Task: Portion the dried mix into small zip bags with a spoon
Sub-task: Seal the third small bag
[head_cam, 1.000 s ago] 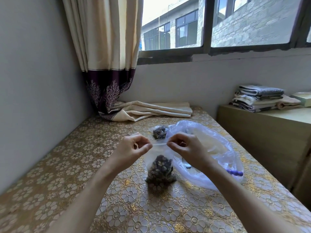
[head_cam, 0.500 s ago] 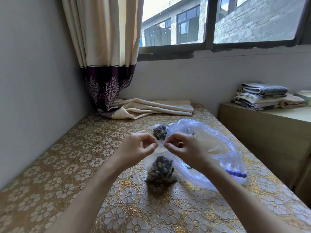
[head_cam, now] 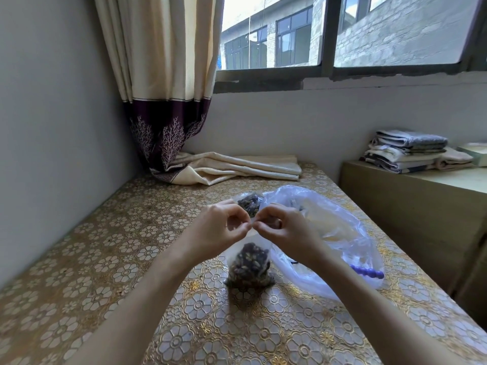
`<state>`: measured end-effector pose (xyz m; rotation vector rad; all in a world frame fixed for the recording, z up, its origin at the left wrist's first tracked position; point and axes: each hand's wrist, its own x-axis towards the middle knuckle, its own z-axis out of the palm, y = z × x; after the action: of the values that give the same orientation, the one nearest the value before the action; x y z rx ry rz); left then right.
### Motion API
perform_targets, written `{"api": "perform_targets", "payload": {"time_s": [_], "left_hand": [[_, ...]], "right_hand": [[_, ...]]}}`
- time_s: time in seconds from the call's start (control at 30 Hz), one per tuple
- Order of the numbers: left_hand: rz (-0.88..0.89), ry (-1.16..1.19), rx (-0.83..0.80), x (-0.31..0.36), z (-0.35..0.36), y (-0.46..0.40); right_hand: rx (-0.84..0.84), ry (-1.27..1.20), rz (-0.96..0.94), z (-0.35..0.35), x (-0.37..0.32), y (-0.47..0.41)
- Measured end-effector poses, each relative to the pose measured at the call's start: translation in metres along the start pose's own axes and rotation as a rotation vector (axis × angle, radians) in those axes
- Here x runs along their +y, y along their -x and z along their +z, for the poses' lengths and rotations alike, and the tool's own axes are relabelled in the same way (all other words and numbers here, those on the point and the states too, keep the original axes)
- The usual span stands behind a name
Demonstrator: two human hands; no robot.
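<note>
Landmark for all positions: the small zip bag, a clear pouch filled at the bottom with dark dried mix, its base resting on the table, which carries a gold floral-patterned cover.

Left hand: directly above the zip bag, thumb and forefinger pinched on the bag's top edge. Right hand: also above the bag, just right of the left hand, pinching the same top edge. The fingertips of both hands meet over the bag's middle. Whether the seal is closed cannot be told.

Beyond the zip bag, partly hidden by the hands, lies a second small bag with dark contents. To the right of the zip bag, touching or nearly touching it, sits a large translucent plastic bag, crumpled and open toward the hands. A purple beaded handle protrudes at that bag's near right edge; what it belongs to cannot be told.

Far beyond the zip bag, a cream curtain with a dark purple hem hangs in the corner, its tail folded on the table. Far right of the zip bag, folded cloths are stacked on a lower wooden cabinet.
</note>
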<state>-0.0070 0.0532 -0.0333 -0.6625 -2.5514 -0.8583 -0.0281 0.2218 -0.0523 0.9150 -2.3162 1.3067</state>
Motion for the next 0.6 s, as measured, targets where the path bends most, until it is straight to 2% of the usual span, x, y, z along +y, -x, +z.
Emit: {"api": "perform_targets", "payload": {"time_s": [0.37, 0.47, 0.6], "left_hand": [[-0.071, 0.025, -0.049, -0.016, -0.013, 0.009], [-0.122, 0.125, -0.016, -0.024, -0.017, 0.013], [-0.235, 0.378, 0.071, -0.034, -0.009, 0.017]], "right_hand": [[-0.016, 0.028, 0.084, -0.021, 0.018, 0.013], [-0.006, 0.015, 0.095, -0.025, 0.019, 0.014], [0.069, -0.029, 0.146, -0.024, 0.020, 0.014]]}}
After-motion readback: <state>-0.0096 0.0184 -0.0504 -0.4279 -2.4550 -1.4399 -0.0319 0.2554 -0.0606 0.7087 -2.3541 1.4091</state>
